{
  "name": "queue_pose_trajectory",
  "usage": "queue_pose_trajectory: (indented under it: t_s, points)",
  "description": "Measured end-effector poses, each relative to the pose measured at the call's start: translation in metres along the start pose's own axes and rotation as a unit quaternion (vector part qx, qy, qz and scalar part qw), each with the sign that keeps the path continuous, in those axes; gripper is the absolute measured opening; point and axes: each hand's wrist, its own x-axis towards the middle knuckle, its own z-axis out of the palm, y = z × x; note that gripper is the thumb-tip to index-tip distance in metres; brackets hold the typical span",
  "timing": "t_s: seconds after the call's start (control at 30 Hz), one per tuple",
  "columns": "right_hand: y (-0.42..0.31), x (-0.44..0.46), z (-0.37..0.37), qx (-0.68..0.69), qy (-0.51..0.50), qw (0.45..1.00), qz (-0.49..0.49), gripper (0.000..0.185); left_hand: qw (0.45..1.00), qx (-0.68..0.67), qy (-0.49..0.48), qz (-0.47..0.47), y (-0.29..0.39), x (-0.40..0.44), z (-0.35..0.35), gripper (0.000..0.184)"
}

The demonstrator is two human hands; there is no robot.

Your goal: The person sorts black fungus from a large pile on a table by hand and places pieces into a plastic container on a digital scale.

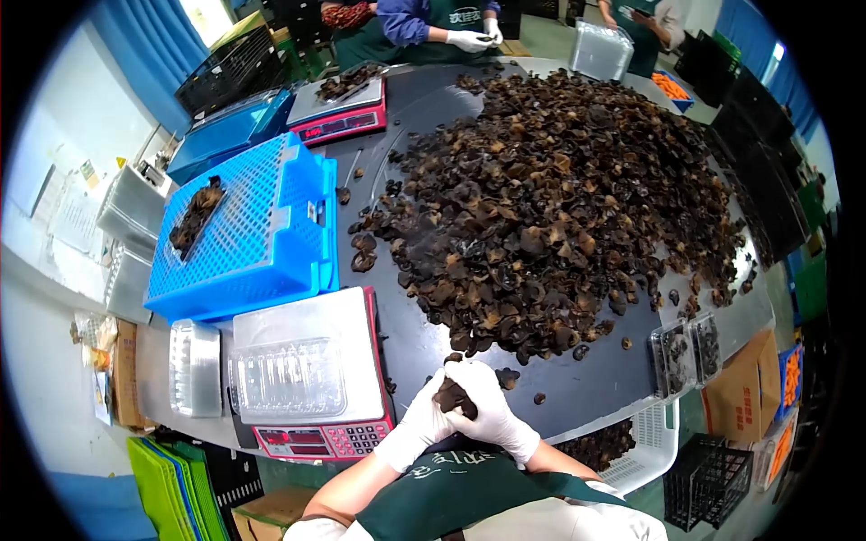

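Note:
My left hand [422, 422] and my right hand [490, 403], both in white gloves, meet at the near edge of the table. Between them they grip dark brown wood ear mushrooms [456, 398], fingers closed round the pieces. Just beyond my hands spreads a large heap of wood ear mushrooms [541, 225]. On the left, close to my left hand, a red and silver scale [352, 311] carries a clear plastic tray [289, 379] that looks empty.
A stack of clear trays [195, 368] stands left of the scale. Behind it, an upturned blue crate [253, 216] bears a filled tray [197, 218]. A second scale [338, 122] stands farther back. Filled trays [672, 361] sit at right. Co-workers [456, 32] stand across the table [397, 325].

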Motion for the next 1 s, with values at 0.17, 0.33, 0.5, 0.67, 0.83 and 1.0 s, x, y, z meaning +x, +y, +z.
queue_pose_trajectory:
  t_s: [0.17,0.33,0.5,0.67,0.83,1.0]
  points:
    - [-0.020,-0.004,-0.007,-0.058,-0.156,0.986,-0.009,0.091,0.997,-0.027,0.003,-0.070,0.000,-0.007,-0.014,0.033]
    - [-0.027,-0.020,-0.001,-0.003,-0.178,0.984,0.006,0.090,0.990,-0.056,-0.025,-0.128,0.005,-0.032,-0.024,0.028]
    - [-0.002,-0.002,-0.004,0.083,-0.004,0.993,0.078,0.042,0.996,-0.055,-0.068,-0.004,0.036,-0.088,0.017,0.020]
    - [0.040,0.009,-0.010,-0.074,0.005,0.994,0.086,0.024,0.738,0.426,0.183,0.490,0.114,-0.140,0.016,0.024]
    - [0.065,0.015,0.008,-0.140,-0.006,0.990,0.017,0.028,0.443,0.663,0.334,0.503,0.155,-0.134,-0.037,0.036]
    - [0.065,0.010,0.026,-0.237,-0.047,0.970,0.018,0.033,0.328,0.727,0.382,0.466,0.150,-0.127,-0.036,0.052]
